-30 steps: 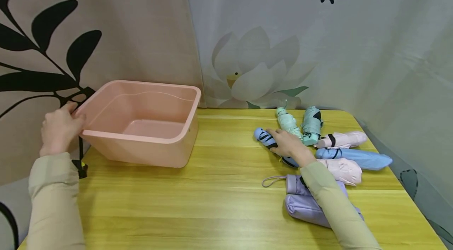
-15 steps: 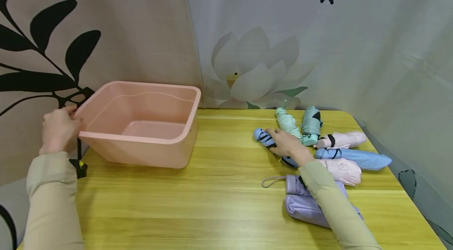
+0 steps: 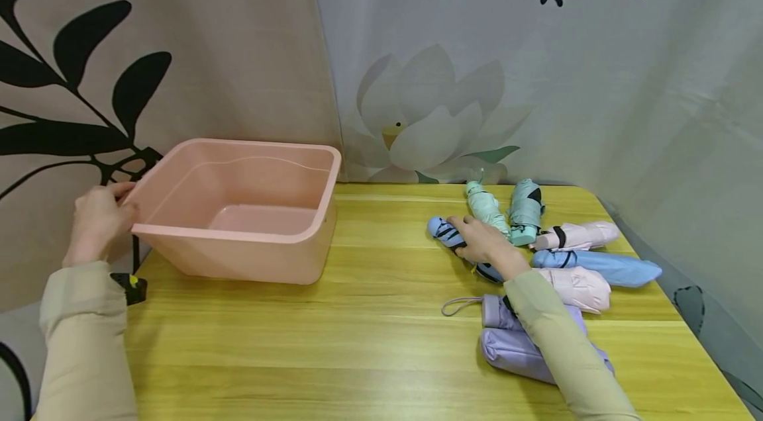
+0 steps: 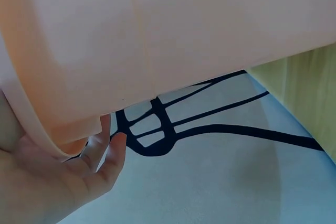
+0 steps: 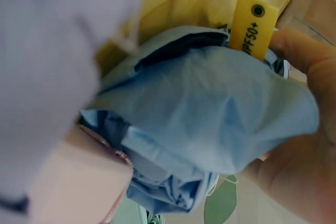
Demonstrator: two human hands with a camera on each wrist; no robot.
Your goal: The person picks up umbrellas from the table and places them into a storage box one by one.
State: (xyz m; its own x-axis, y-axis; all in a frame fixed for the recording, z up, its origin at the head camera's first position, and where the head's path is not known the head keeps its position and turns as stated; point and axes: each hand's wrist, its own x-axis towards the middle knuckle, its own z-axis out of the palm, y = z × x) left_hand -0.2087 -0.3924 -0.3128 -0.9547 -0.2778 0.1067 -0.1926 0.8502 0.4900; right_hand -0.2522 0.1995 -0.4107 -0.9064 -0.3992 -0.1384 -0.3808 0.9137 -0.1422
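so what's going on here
A person at a wooden table has both hands busy. The left hand grips the rim of a pink bin, while the right hand holds a folded blue-and-black umbrella with a yellow tag. That umbrella is apart from the bin; whether it is lifted off the table is hard to tell. Near it lie other folded umbrellas in green, pale pink and blue, plus a purple bundle.

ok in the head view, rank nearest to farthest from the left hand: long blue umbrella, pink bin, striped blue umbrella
1. Pink bin: rim held by the left hand.
2. Striped blue umbrella: in the right hand.
3. Long blue umbrella: on the far right.
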